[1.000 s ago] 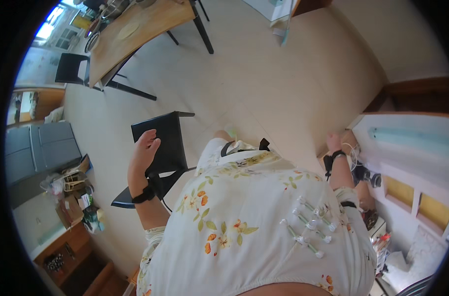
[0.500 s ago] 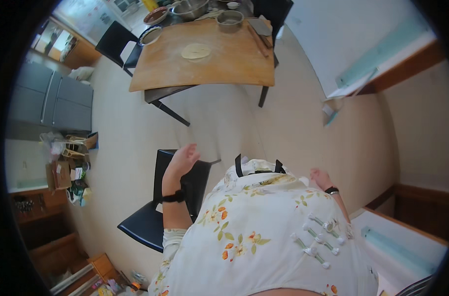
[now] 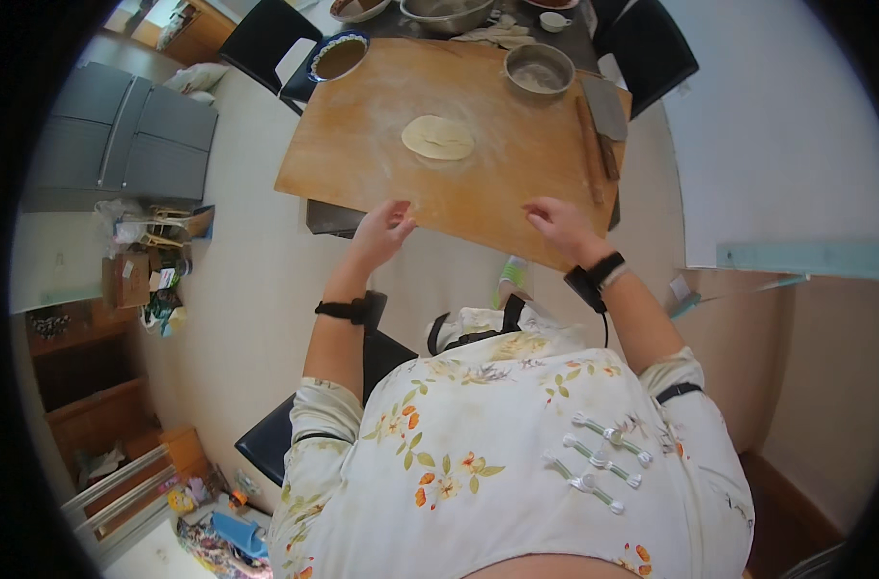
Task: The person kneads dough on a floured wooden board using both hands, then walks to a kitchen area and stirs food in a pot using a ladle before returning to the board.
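Note:
On the floured wooden board (image 3: 352, 145) lies a flat round of pale dough (image 3: 438, 138) with a crease across it. My left hand (image 3: 385, 232) is at the board's near edge, fingers loosely bent, thumb apart, with nothing seen in it. Over the near right part of the board, my right hand (image 3: 561, 228) points its half-bent fingers inward and appears to hold nothing. Whether either hand touches the wood I cannot tell. Along the board's right side rest a rolling pin (image 3: 589, 150) and a cleaver (image 3: 605, 108) with a dark handle.
A metal bowl (image 3: 539, 70) stands at the board's far right, and a blue-rimmed bowl (image 3: 340, 58) with brown contents at its far left. Black chairs (image 3: 268, 43) flank the table. Another dark chair (image 3: 270, 439) is beside me at left. Grey cabinets (image 3: 130, 130) line the left wall.
I have come closer to the table, so the board looks larger and nearer. Both hands have moved forward to its near edge. The dough lies in the same place on the board.

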{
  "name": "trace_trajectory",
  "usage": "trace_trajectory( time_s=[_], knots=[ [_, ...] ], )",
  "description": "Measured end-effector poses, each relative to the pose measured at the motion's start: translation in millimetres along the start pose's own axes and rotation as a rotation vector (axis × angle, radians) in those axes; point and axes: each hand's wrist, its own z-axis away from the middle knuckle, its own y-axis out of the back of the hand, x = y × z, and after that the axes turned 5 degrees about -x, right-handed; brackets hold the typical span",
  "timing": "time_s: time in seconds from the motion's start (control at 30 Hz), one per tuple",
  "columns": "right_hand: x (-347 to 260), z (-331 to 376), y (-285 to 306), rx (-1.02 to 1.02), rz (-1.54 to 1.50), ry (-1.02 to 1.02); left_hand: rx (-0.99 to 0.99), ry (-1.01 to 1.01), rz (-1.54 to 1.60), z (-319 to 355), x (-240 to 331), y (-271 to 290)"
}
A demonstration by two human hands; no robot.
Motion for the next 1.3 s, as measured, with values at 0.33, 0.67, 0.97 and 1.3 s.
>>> trace_trajectory(
  time_s=[0.33,0.67,0.97,1.3],
  knots=[
    [11,-218,-37,-0.050,0.313,-0.186,0.251,-0.046,-0.400,-214,-37,10],
    [47,-264,-78,0.229,0.321,-0.120,0.058,-0.009,-0.332,-268,-49,6],
    [-76,-277,-110,0.373,0.094,0.220,-0.336,0.074,-0.490,-248,-46,40],
    [-1,-361,-109,0.736,0.674,-0.120,-0.224,-0.051,-0.649,-294,-49,26]
  ],
)
